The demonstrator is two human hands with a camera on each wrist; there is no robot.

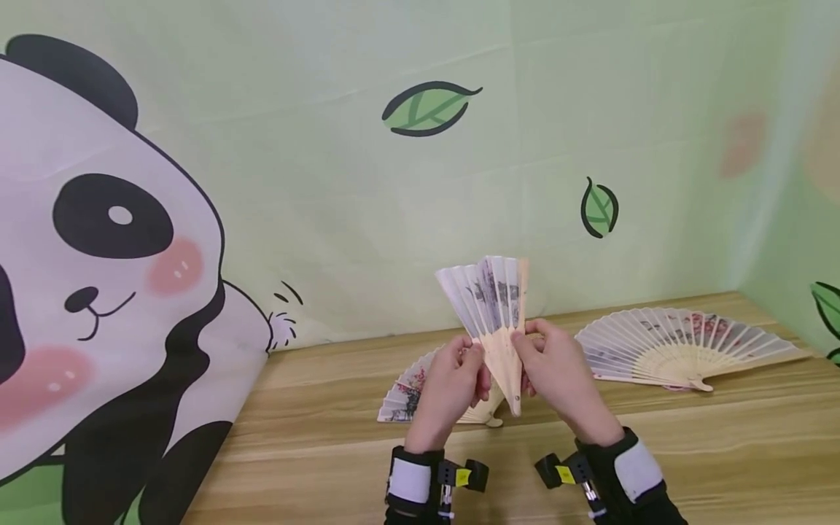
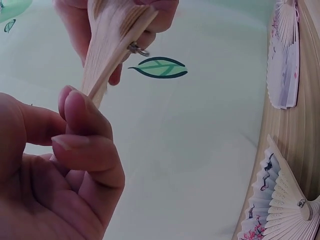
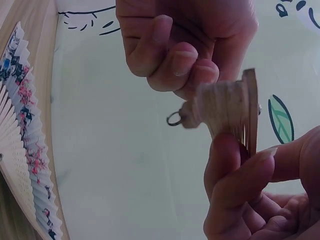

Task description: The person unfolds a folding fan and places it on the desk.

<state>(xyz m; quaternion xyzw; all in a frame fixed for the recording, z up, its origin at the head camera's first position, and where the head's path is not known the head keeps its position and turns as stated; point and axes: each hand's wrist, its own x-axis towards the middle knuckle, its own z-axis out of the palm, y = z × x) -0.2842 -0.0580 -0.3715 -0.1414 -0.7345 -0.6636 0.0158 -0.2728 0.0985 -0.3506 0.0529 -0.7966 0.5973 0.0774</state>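
I hold a partly spread paper folding fan (image 1: 491, 302) upright above the table, with an ink picture on its leaf and bamboo ribs. My left hand (image 1: 474, 359) pinches the ribs on the left side, and its thumb and fingers (image 2: 80, 115) close on the sticks (image 2: 107, 50). My right hand (image 1: 526, 343) grips the right guard stick. In the right wrist view, the right hand's fingers (image 3: 235, 170) pinch the stacked ribs (image 3: 227, 105) near the pivot, where a small metal ring (image 3: 174, 119) hangs. The left hand (image 3: 185, 40) is above it.
A fully open fan (image 1: 682, 341) lies on the wooden table (image 1: 315, 437) to the right. Another open fan (image 1: 405, 394) lies behind my left hand, also seen low in the left wrist view (image 2: 280, 205). A panda-and-leaf cloth backdrop (image 1: 131, 240) closes off the back and left.
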